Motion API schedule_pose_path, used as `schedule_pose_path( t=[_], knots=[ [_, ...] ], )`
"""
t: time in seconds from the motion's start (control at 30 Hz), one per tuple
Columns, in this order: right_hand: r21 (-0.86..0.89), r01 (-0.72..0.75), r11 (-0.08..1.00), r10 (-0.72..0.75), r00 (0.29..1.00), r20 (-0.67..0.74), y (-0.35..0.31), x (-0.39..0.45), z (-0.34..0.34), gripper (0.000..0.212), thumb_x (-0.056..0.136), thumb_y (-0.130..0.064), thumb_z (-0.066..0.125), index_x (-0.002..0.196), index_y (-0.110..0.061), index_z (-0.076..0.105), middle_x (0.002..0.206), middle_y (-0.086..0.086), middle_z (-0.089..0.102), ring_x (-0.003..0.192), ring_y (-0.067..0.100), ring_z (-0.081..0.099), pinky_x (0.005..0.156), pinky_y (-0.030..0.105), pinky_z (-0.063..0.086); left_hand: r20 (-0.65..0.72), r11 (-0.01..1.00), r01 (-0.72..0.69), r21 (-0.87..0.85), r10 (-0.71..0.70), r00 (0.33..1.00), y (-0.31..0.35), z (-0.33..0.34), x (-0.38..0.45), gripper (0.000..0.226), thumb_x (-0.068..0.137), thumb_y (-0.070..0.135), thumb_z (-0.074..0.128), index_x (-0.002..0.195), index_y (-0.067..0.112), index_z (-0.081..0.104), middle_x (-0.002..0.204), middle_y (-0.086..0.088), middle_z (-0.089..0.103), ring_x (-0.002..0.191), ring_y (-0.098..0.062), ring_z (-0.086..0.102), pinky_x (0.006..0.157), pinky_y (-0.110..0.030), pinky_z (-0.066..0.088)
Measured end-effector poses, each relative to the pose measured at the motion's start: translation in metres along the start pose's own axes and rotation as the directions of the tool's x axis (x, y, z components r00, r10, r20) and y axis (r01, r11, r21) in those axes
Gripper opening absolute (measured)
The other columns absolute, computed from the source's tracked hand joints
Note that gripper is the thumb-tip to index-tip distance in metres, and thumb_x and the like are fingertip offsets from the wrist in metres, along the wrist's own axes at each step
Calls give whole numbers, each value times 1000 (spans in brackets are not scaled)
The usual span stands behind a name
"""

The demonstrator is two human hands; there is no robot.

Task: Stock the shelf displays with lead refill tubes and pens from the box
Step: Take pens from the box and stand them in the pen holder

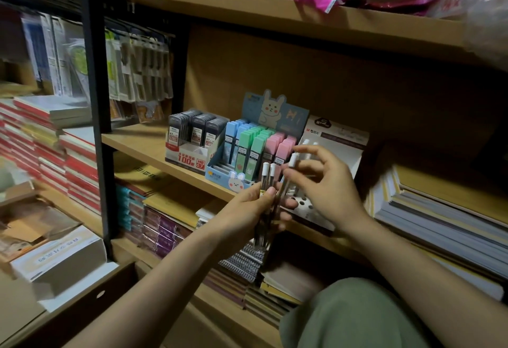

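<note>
Now we sweep across from the left, where stacks of red-spined notebooks sit piled beside the black shelf upright, with hanging blister packs behind it. On the middle shelf we find a grey display of dark lead cases, marked HB 0.7. Just beside it stands the bunny display, packed with blue, green and pink cases in rows.

Down in front, our left hand is wrapped around a bundle of lead refill tubes, fingers and thumb curled firmly round them, white caps pointing up. The bundle is held in the air just ahead of the shelf edge, in front of the bunny display's lower corner.

Moving right, our right hand pinches a single tube between thumb and fingertips, its white cap tilted up toward the pink cases, its lower end touching the bundle. Behind that hand we make out the white perforated display, holes visible in its base, with a couple of white-capped tubes standing in it.

Further right, flat stacks of paper pads lie on the shelf. Below, spiral notebooks fill the bottom shelf, and a green-clad knee sits at the lower right.
</note>
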State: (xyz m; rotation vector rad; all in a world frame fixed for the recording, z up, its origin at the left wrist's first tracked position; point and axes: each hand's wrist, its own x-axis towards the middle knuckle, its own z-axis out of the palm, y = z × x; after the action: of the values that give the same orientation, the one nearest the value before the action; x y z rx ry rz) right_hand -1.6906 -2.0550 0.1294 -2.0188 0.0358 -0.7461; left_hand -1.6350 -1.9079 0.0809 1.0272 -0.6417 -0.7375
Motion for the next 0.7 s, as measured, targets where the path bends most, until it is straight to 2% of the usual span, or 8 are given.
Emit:
schedule_pose_path(
  t=[0.07, 0.13, 0.23, 0.33, 0.4, 0.53, 0.63, 0.7],
  knots=[
    [109, -50, 993, 45, 998, 50, -2, 4, -7, 31, 85, -4, 71, 112, -15, 60, 96, 2, 76, 89, 14, 72, 79, 29, 59, 4, 996, 23, 92, -24, 1000, -1, -6, -2, 29, 104, 19, 37, 128, 7, 47, 90, -4, 66, 76, -15, 60, 74, -32, 52],
    [173, -75, 982, 61, 995, 84, -2, 4, -11, 29, 85, 2, 69, 109, -13, 61, 100, 8, 75, 90, 16, 73, 79, 30, 60, -14, 975, 7, 224, -3, 1000, -3, -11, -2, 26, 104, 18, 37, 126, 7, 47, 81, 1, 59, 71, -10, 54, 68, -27, 48],
    [157, -17, 987, 16, 1000, 7, -1, -1, -11, 29, 82, -1, 73, 106, -16, 66, 93, 7, 74, 80, 20, 74, 71, 31, 61, -20, 968, -8, 251, 14, 1000, -4, -8, 0, 23, 104, 18, 39, 123, 10, 49, 80, 2, 57, 68, -9, 53, 62, -23, 47],
    [130, 24, 991, -18, 999, -47, -2, -1, -17, 28, 82, -4, 72, 107, -16, 68, 89, 5, 74, 78, 20, 74, 69, 31, 61, -30, 976, -6, 220, 13, 999, -7, -3, 6, 21, 103, 19, 41, 119, 13, 53, 95, -9, 62, 86, -22, 61, 72, -33, 56],
    [73, 70, 995, -62, 993, -104, -5, 5, -28, 28, 83, -3, 71, 108, -16, 67, 93, 2, 72, 83, 16, 73, 74, 28, 60, -113, 952, -11, 306, 48, 993, -10, -3, 9, 20, 103, 22, 42, 116, 18, 56, 102, -15, 61, 93, -30, 62, 79, -41, 57],
    [-78, 126, 989, -138, 975, -174, -4, 18, -45, 29, 85, -4, 71, 110, -17, 65, 103, 4, 67, 94, 15, 70, 81, 26, 59, -220, 911, -5, 413, 105, 970, -13, -12, 12, 17, 103, 27, 42, 108, 30, 58, 85, 2, 56, 64, -7, 54, 58, -20, 42],
    [-75, 68, 995, -81, 979, -186, 5, 19, -43, 28, 87, -4, 69, 112, -15, 64, 103, 9, 66, 91, 18, 71, 80, 30, 59, -185, 922, -6, 386, 84, 979, -14, -12, 16, 21, 104, 26, 39, 114, 25, 58, 88, 2, 59, 60, -4, 47, 55, -20, 35],
    [-67, 50, 997, -62, 977, -202, 11, 19, -41, 28, 87, -4, 68, 113, -12, 64, 101, 9, 66, 87, 18, 72, 78, 28, 60, -134, 934, -21, 357, 74, 988, -14, -10, 18, 23, 105, 25, 38, 117, 21, 57, 78, 13, 62, 54, 1, 47, 50, -15, 37]
  ],
)
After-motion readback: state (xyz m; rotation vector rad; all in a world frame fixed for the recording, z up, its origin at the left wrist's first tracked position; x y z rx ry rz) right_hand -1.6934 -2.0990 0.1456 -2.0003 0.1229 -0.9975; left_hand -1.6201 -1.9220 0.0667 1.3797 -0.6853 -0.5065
